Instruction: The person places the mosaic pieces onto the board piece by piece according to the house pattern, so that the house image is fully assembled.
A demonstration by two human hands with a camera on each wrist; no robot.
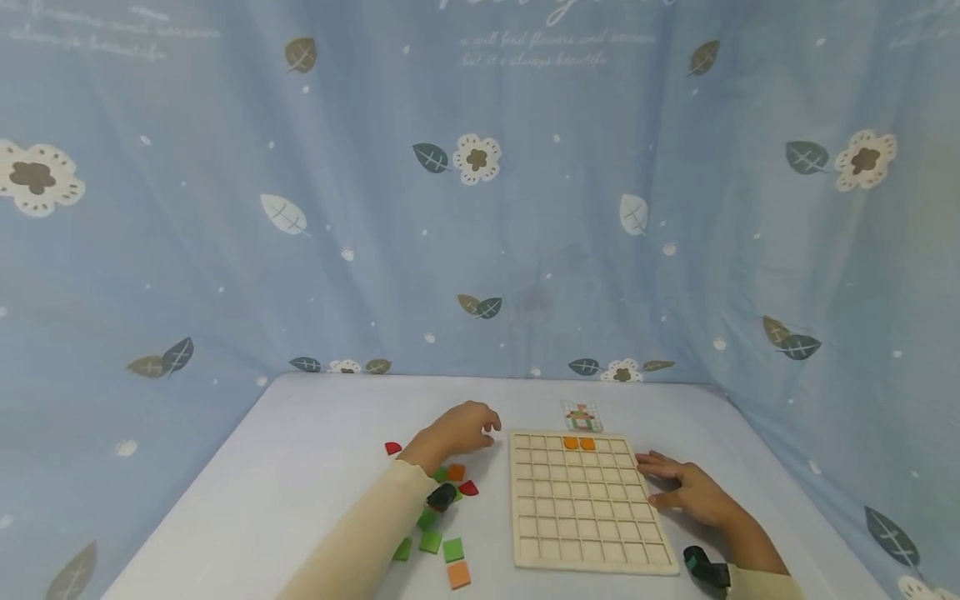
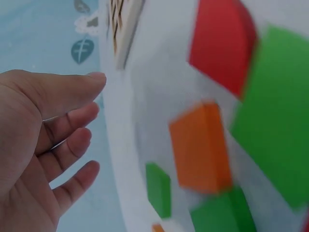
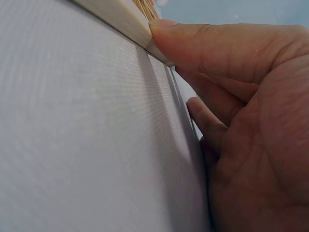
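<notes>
My left hand hovers over the table left of a wooden grid board, its fingers loosely bent. Nothing shows between its thumb and fingers in the left wrist view. Near and below it lie an orange square block, a red curved-edge piece and several green blocks. On the board's right side rests my right hand; its thumb touches the board's edge in the right wrist view. Two rounded orange pieces sit side by side in the board's far row.
A small picture card lies just behind the board. Left of the left hand is another red piece. Nearer the front are a green square and an orange square. A patterned blue curtain surrounds the white table.
</notes>
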